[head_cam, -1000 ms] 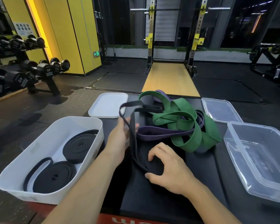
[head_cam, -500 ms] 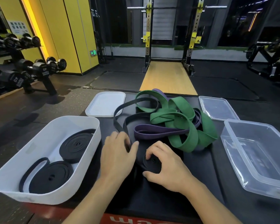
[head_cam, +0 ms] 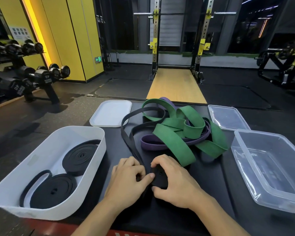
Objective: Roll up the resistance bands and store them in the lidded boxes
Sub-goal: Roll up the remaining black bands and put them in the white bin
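- Both hands are down on the bench with a black band. My right hand is cupped around the small coil I've started, fingers curled over it. My left hand pinches the strap right beside it, thumb touching the coil's edge.
- The loose tail runs up and away from my left hand, then loops toward the green bands and purple band piled just beyond my right hand.
- Feel-wise I'd guess flat rubber: floppy, grippy, light, and springy enough to unwind if I ease off. Best hold is on the coil's flat faces, feeding the strap in taut.
- The white box left of my left hand has two black rolls in it. The clear box right of my right hand looks empty.
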`<state>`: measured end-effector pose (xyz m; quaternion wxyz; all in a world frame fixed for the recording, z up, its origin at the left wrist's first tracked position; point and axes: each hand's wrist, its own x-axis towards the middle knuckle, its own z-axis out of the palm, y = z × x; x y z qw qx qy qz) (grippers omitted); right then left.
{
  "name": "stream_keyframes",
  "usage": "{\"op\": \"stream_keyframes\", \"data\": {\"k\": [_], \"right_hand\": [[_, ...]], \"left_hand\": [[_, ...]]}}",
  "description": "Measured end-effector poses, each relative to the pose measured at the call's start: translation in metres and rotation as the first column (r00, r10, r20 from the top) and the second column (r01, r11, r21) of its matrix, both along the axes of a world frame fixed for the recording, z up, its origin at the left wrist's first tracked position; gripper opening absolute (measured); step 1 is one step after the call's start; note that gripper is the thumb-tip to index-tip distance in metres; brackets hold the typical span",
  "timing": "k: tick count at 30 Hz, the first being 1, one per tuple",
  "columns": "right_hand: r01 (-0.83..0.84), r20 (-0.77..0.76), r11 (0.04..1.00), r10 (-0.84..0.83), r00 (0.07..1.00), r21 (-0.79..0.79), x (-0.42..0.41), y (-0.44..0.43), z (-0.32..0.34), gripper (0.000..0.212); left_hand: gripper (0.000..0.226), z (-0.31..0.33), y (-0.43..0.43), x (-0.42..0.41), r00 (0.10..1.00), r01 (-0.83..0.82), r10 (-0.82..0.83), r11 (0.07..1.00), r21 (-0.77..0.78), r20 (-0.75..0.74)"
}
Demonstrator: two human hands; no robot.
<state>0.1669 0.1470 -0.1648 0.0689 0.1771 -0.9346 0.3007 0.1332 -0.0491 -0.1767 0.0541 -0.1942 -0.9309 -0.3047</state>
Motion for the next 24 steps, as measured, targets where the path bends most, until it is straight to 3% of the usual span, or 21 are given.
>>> {"op": "stream_keyframes", "data": {"k": [4, 7, 11, 14, 17, 20, 24], "right_hand": [[0.070, 0.001, 0.997, -0.070, 0.998, 0.022, 0.002, -0.006, 0.002, 0.065], [0.204, -0.080, 0.972, -0.196, 0.977, 0.116, 0.001, -0.009, -0.002, 0.085], [0.339, -0.126, 0.912, -0.317, 0.940, 0.231, 0.003, -0.013, -0.003, 0.086], [0.280, -0.043, 0.951, -0.277, 0.960, 0.130, 0.000, -0.008, -0.004, 0.084], [0.167, 0.047, 0.986, -0.167, 0.985, 0.005, -0.004, 0.002, -0.003, 0.094], [0.052, 0.076, 0.998, -0.050, 0.996, -0.021, -0.005, 0.007, -0.001, 0.097], [0.017, 0.110, 0.997, -0.008, 0.994, -0.079, -0.005, 0.010, -0.003, 0.094]], "left_hand": [[0.045, 0.000, -0.001, -0.003, 0.999, -0.019, 0.018, 1.000, 0.024, 0.041], [0.044, 0.001, -0.002, -0.003, 0.998, -0.019, 0.016, 0.999, 0.050, 0.055], [0.044, 0.002, -0.003, -0.002, 0.998, -0.025, 0.021, 0.997, 0.074, 0.063], [0.047, 0.000, -0.004, 0.000, 0.999, -0.028, 0.026, 0.997, 0.074, 0.031], [0.047, -0.001, -0.005, 0.001, 0.999, -0.031, 0.027, 0.994, 0.108, 0.037], [0.047, -0.002, -0.009, 0.000, 0.998, -0.027, 0.018, 0.982, 0.185, 0.053], [0.050, 0.000, -0.011, 0.002, 0.999, -0.017, 0.007, 0.979, 0.204, 0.052]]}}
